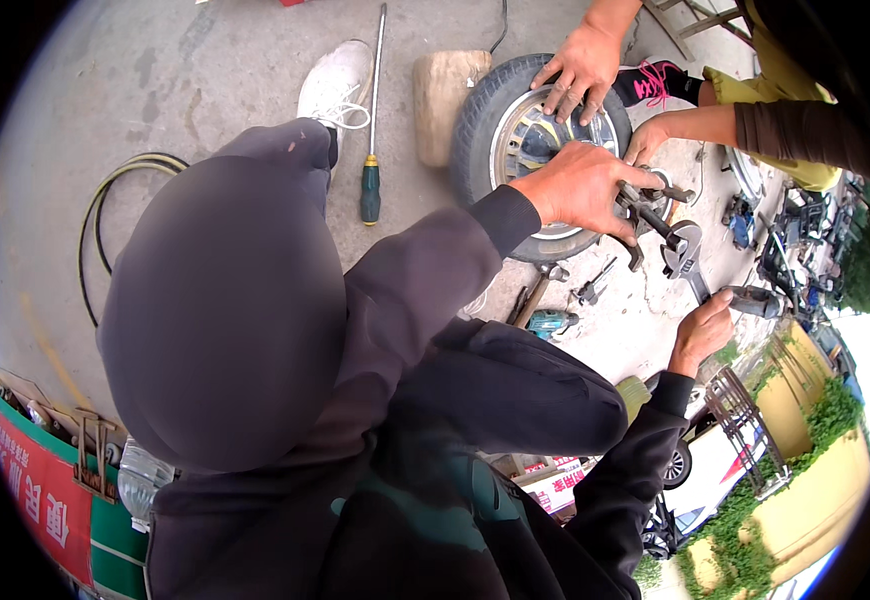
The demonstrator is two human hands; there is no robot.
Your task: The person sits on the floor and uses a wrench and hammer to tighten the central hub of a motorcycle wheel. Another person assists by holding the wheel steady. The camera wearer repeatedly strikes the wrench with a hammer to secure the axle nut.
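Observation:
My left hand (pixel 580 190) grips a dark metal fitting (pixel 635 205) at the centre of a tyred wheel (pixel 490 120) lying on the ground. My right hand (pixel 700 330) holds an adjustable wrench (pixel 693 270) by its handle, with the jaws at the lower end of that fitting. Another person's hand (pixel 580 70) presses on the wheel's rim, and their other hand (pixel 645 140) is beside the hub, partly hidden.
A long screwdriver (pixel 370 185), a wooden block (pixel 440 105) and a coiled hose (pixel 105 200) lie left of the wheel. Below it are a hammer (pixel 540 295) and a teal power tool (pixel 555 320). Assorted parts (pixel 745 220) crowd the right; a signboard (pixel 30 470) stands lower left.

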